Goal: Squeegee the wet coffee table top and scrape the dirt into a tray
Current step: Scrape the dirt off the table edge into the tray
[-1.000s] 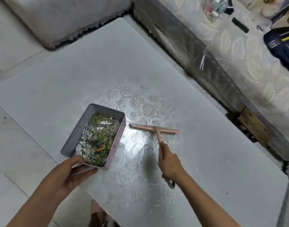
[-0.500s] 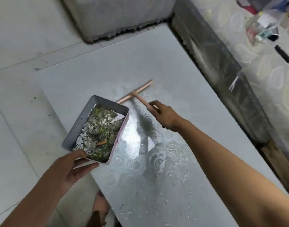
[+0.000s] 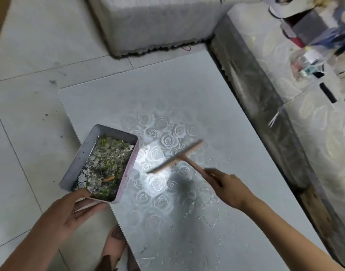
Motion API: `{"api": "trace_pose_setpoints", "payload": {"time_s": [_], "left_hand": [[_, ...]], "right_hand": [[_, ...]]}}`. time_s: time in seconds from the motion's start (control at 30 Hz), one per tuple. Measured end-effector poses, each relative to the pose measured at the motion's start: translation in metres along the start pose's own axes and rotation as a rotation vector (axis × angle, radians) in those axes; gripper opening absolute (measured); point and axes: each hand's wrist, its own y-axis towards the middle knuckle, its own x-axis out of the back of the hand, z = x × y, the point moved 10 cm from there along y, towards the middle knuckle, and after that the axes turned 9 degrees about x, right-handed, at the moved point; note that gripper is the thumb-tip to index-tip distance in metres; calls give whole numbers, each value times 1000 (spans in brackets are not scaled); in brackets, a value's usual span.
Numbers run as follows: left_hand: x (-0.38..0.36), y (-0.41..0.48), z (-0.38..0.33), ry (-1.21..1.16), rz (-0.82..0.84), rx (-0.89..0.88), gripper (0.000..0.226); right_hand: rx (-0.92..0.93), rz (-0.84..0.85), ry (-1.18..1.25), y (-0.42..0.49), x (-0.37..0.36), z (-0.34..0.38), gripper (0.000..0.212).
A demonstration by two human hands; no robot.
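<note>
R hand (image 3: 230, 189) pulled squeegee (image 3: 179, 156) back beside tray (image 3: 78, 158), L hand (image 3: 70, 209) still holding.

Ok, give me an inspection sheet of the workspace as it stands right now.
Surface: coffee table top wet, rose pattern glaring, pale flecks scattered at the near end.
Job's things: tray at the table's left edge, holding wet debris; squeegee over the middle, blurred.
Clutter: clear container and black bar on the covered unit at right.
Grippers: left hand grips the tray's near corner; right hand grips the squeegee handle.
Cables: nothing seen.
Surroundings: tiled floor with dark specks; padded seat at the far end; a foot by the table's near edge.
</note>
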Motion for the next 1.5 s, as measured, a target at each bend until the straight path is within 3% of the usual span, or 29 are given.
{"api": "trace_pose_setpoints", "payload": {"time_s": [0.13, 0.27, 0.5, 0.63, 0.87, 1.0, 1.2, 1.33, 1.43, 1.5], "left_hand": [[17, 0, -2, -54, -36, -11, 30], [36, 2, -6, -89, -66, -19, 37], [60, 8, -10, -113, -61, -6, 24], [68, 8, -13, -157, -43, -6, 17], [83, 10, -23, -207, -37, -34, 29], [92, 16, -27, -226, -40, -42, 21], [98, 19, -29, -203, -34, -34, 28], [99, 16, -29, -181, -51, -36, 11], [99, 11, -29, -182, -51, -37, 8], [102, 10, -30, -189, -54, -39, 9]], "right_hand": [[215, -45, -127, 90, 11, 103, 36], [249, -19, -146, 143, -10, 146, 35], [51, 40, -46, 49, -38, 46, 34], [-39, 155, -194, 12, -25, 24, 41], [367, 60, -287, 102, -3, 193, 37], [377, 96, -286, 164, -30, 249, 36], [260, 162, -267, 88, -57, 165, 35], [127, 292, -367, 11, -51, 100, 27], [117, 309, -506, 9, -30, 104, 33], [191, 231, -497, 33, -12, 141, 37]]}}
